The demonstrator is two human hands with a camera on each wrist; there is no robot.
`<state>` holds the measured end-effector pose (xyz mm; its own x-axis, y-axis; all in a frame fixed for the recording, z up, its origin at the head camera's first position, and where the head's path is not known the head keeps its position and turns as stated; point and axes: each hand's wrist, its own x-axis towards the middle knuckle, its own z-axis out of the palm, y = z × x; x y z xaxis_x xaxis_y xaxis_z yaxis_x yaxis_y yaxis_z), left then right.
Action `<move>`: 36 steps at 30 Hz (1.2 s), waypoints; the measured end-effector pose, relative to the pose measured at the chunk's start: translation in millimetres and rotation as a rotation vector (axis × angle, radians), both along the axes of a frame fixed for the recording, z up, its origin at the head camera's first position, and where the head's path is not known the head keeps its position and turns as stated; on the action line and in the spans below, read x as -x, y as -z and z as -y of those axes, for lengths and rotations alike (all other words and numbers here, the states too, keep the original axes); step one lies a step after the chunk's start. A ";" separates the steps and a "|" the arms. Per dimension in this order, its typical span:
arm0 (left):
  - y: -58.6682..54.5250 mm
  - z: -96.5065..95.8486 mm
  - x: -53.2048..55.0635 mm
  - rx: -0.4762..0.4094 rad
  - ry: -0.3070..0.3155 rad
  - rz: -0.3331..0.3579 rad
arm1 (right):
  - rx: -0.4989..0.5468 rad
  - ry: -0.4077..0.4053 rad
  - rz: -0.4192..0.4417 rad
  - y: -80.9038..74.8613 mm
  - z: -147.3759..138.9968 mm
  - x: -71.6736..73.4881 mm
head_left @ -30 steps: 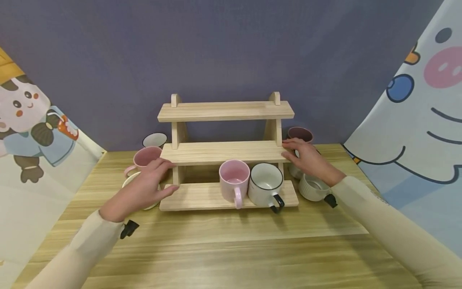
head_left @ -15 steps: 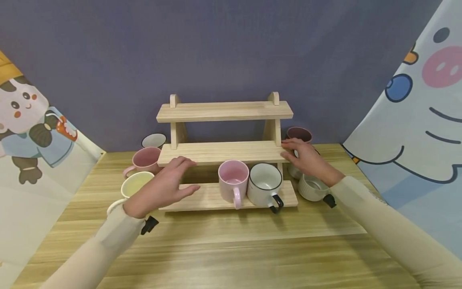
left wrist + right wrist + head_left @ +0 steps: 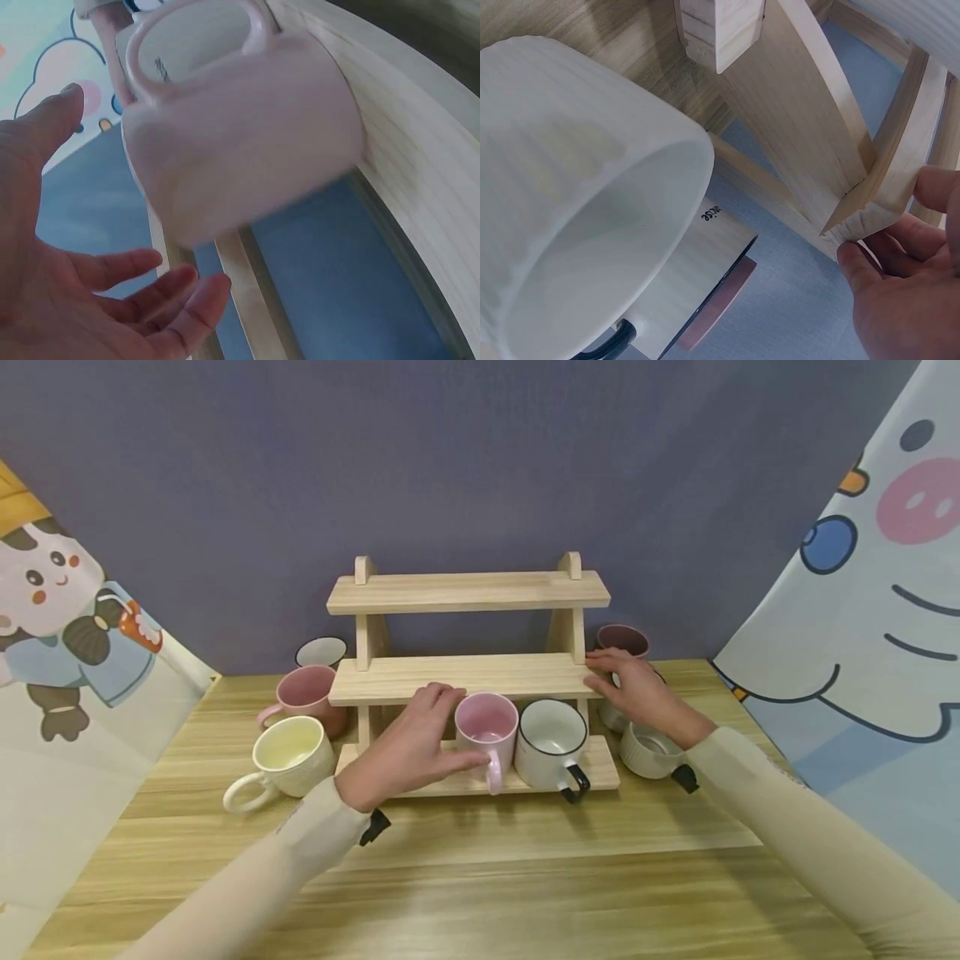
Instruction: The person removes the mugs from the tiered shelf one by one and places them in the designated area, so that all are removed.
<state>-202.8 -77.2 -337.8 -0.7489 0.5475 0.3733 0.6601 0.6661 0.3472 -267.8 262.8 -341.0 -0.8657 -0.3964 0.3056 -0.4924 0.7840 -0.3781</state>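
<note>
A pink mug (image 3: 487,720) stands on the lowest board of a three-tier wooden shelf (image 3: 465,676), its handle facing forward. Beside its left side is my left hand (image 3: 412,750), thumb near the handle. The left wrist view shows that hand's fingers spread, with a gap to the pink mug (image 3: 247,142). Just right of it stands a white mug (image 3: 551,756) with black rim and handle. My right hand (image 3: 641,689) grips the right end of the middle board, thumb and fingers around its edge in the right wrist view (image 3: 907,277).
Left of the shelf stand a cream mug (image 3: 296,760), a darker pink mug (image 3: 303,689) and a black-rimmed white one (image 3: 321,651). On the right are a ribbed pale cup (image 3: 651,752), a dark pink mug (image 3: 624,642) and another partly hidden behind my right hand. A dark cloth hangs behind.
My left hand has left the shelf's left end and moved right to the pink mug, uncovering the cream mug. The right hand keeps its place on the middle board.
</note>
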 end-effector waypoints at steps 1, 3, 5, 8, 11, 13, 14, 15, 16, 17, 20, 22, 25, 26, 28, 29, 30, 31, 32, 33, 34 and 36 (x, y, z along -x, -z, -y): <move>0.4 -4.5 0.6 -0.002 -0.001 -0.003 | -0.001 0.002 0.002 0.0 -0.1 -0.1; 1.0 -12.7 1.8 0.007 -0.008 -0.016 | -0.002 0.005 0.006 0.1 -0.4 -0.1; 1.8 -19.3 3.4 0.019 -0.015 -0.033 | -0.002 0.006 0.006 0.5 -0.6 0.2; 3.1 -26.5 6.0 0.030 -0.026 -0.064 | -0.003 0.006 0.001 1.8 -1.1 1.2; 4.0 -30.5 8.7 0.041 -0.041 -0.087 | -0.001 0.001 -0.007 3.3 -1.5 2.2; 4.1 -32.3 10.4 0.049 -0.051 -0.093 | 0.001 -0.002 -0.010 3.5 -1.7 2.5; 3.4 -33.1 10.8 0.054 -0.059 -0.083 | 0.001 -0.004 -0.013 3.3 -1.8 2.5; 3.1 -33.5 11.2 0.057 -0.063 -0.078 | 0.002 -0.006 -0.016 3.2 -1.8 2.6; 2.7 -33.8 11.5 0.061 -0.066 -0.072 | 0.002 -0.007 -0.018 2.8 -1.8 2.5; 2.4 -34.2 11.9 0.063 -0.069 -0.065 | 0.002 -0.006 -0.020 2.4 -1.7 2.4; 1.8 -34.5 12.6 0.048 -0.069 -0.059 | 0.000 -0.005 -0.017 1.8 -1.5 1.9; 1.6 -33.6 12.9 0.039 -0.068 -0.063 | -0.003 -0.003 -0.012 1.7 -1.0 1.9; 0.9 -30.4 12.5 0.024 -0.068 -0.066 | -0.007 -0.002 -0.006 1.3 0.1 1.9; 0.7 -28.9 12.5 0.022 -0.069 -0.068 | -0.007 -0.002 -0.006 1.3 0.2 1.9; -0.2 -25.7 12.1 0.014 -0.073 -0.067 | -0.003 -0.001 -0.010 1.1 0.3 1.7; -0.8 -24.0 11.8 0.012 -0.074 -0.068 | -0.002 -0.001 -0.014 1.0 0.1 1.6; -1.3 -22.5 11.7 0.011 -0.077 -0.069 | 0.000 -0.001 -0.018 1.0 -0.1 1.6; -2.2 -20.8 11.2 0.008 -0.080 -0.067 | 0.002 -0.001 -0.021 1.1 -0.3 1.7; -3.1 -19.2 10.7 0.006 -0.084 -0.063 | 0.004 -0.002 -0.023 1.2 -0.6 1.7; -4.3 -17.5 10.2 0.004 -0.087 -0.058 | 0.006 -0.003 -0.026 1.4 -0.9 1.7; -5.4 -16.1 9.5 0.005 -0.094 -0.050 | 0.007 -0.005 -0.029 1.5 -1.2 1.6; -7.5 -13.4 8.3 0.006 -0.112 -0.028 | 0.009 -0.010 -0.034 2.2 -2.0 1.5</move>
